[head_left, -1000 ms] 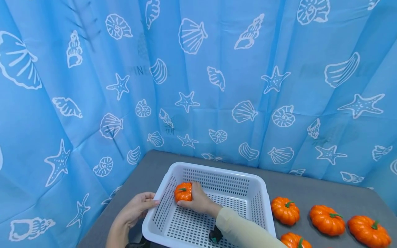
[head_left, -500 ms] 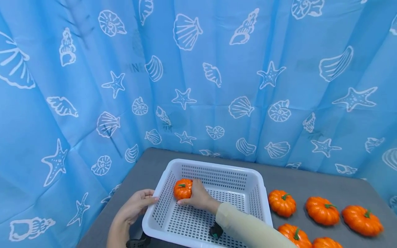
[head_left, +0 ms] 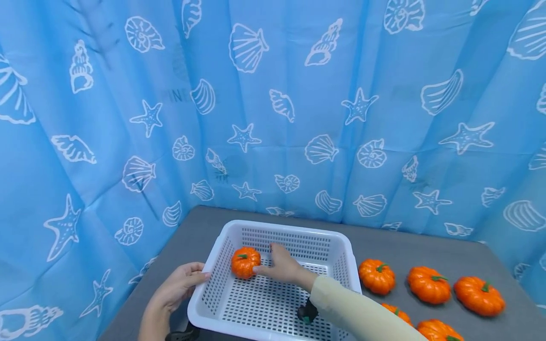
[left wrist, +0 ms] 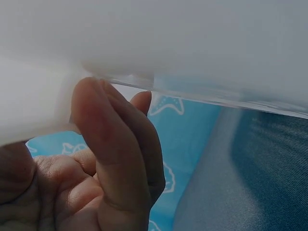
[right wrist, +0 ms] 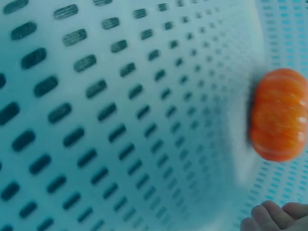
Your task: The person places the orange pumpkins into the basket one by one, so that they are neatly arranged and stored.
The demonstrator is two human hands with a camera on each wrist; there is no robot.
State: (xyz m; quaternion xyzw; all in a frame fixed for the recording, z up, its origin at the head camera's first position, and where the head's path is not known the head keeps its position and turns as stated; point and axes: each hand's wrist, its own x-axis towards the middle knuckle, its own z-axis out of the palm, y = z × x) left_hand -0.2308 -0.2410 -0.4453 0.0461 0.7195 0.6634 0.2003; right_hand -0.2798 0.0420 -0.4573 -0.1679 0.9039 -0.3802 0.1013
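Note:
A white perforated plastic basket [head_left: 294, 227] stands on the grey table. One orange toy pumpkin [head_left: 245, 263] with a green stem sits inside by the left wall; the right wrist view shows the same pumpkin [right wrist: 279, 115] from its side. My right hand [head_left: 283, 265] hovers inside the basket just right of the pumpkin, thumb and fingers spread and nothing between them. My left hand [head_left: 179, 286] grips the basket's left rim, thumb on top. In the left wrist view the curled fingers [left wrist: 115, 154] come up under the pale basket edge.
Right of the basket lie several more pumpkins, among them a near one [head_left: 377, 277], a middle one [head_left: 429, 285] and a far-right one [head_left: 479, 296]. A blue curtain [head_left: 264, 156] with white shells hangs behind the grey table [head_left: 375, 237].
My right hand has let go of the pumpkin and drawn back a little to the right, its fingers spreading. The left hand keeps its grip on the rim. The head view has shifted slightly.

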